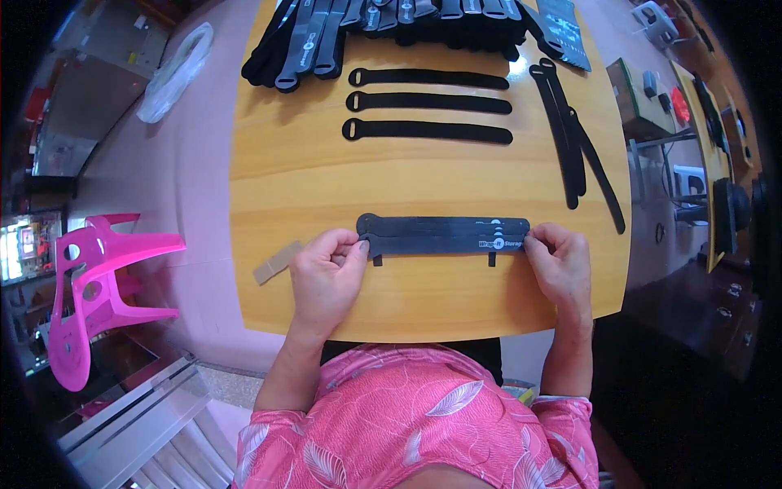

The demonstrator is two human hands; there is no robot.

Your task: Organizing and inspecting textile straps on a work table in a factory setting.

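Observation:
Near the table's front edge lies a layered set of black hook-and-loop straps (pixel 440 235), with pale print on the nearest one. My left hand (pixel 328 273) pinches its left end between thumb and fingers. At the right end, my right hand (pixel 560 262) pinches it the same way. Two short black tabs (pixel 492 259) stick out below the set's near edge. Farther up, three slotted black straps (pixel 430 103) lie in parallel rows. Several more loose straps (pixel 566 138) lie slanted on the right.
A large pile of black straps (pixel 423 37) covers the table's far end, with a plastic packet (pixel 562 33) beside it. A tan strip (pixel 277 263) lies by my left hand. A pink stool (pixel 98 285) and a clear plastic bag (pixel 177 73) are left of the table (pixel 326 183).

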